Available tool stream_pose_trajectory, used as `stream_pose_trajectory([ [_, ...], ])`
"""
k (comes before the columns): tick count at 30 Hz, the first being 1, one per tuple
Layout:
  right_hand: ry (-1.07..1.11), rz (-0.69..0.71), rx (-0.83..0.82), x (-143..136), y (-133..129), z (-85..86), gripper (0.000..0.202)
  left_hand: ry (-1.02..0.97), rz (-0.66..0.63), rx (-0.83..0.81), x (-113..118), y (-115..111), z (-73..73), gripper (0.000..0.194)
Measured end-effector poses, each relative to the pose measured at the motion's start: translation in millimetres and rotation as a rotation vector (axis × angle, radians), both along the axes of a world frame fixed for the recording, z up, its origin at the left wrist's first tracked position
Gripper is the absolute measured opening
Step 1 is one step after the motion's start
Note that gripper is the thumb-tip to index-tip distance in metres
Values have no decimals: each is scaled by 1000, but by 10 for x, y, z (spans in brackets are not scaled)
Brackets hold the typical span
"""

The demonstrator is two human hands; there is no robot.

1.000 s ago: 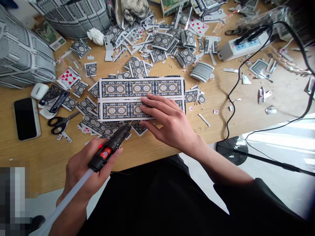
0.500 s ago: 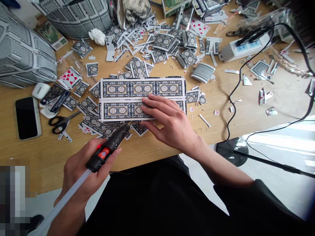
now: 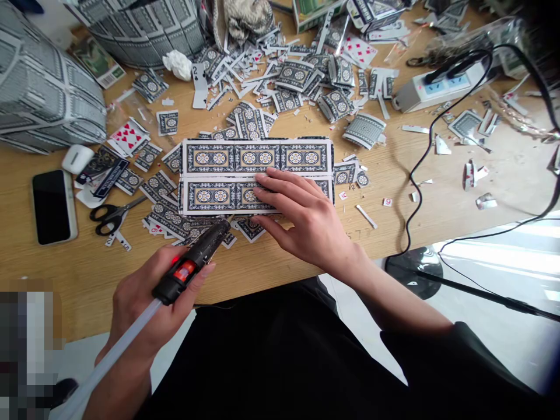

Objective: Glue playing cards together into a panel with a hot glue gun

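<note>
A rectangular panel of patterned playing cards (image 3: 214, 157) lies in two rows near the table's front edge. My right hand (image 3: 301, 219) rests on its right half, fingers stretched out over the cards and thumb by the lower edge. My left hand (image 3: 149, 297) is wrapped round a black glue gun (image 3: 188, 265) with a long translucent glue stick (image 3: 118, 350) running out of its back. The gun's tip is at the panel's lower edge, left of my right thumb. Loose cards (image 3: 168, 219) stick out beneath the panel.
Scissors (image 3: 109, 219), a phone (image 3: 53, 207) and a white case (image 3: 77, 158) lie at left. Large card-covered objects (image 3: 44, 87) stand behind them. Cut cards (image 3: 295, 76) fill the back; a power strip (image 3: 437, 87) with black cables is at right.
The view has shifted slightly, so the table and its objects appear a little further right. Both hands keep nearly the same pose, with the gun's tip still at the panel's lower edge.
</note>
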State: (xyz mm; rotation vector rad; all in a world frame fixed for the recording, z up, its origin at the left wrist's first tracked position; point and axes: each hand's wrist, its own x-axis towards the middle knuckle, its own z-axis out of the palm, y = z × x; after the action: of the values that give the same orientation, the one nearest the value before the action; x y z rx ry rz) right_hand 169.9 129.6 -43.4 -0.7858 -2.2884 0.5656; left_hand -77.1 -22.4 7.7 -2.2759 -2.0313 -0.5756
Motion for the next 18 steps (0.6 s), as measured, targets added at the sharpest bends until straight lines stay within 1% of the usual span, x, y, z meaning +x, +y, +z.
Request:
stream_pose_trajectory([
  [4, 5, -2, 25, 1, -2, 5, 33, 10, -16, 16, -16, -3, 6, 19],
  [9, -1, -7, -3, 1, -1, 5, 35, -1, 13, 9, -23, -21, -4, 17],
  [13, 5, -6, 14, -1, -1, -2, 35, 2, 26, 0, -39, -42, -11, 18],
  [18, 0, -8, 10, -2, -4, 7, 35, 29, 15, 18, -40, -14, 18, 19],
])
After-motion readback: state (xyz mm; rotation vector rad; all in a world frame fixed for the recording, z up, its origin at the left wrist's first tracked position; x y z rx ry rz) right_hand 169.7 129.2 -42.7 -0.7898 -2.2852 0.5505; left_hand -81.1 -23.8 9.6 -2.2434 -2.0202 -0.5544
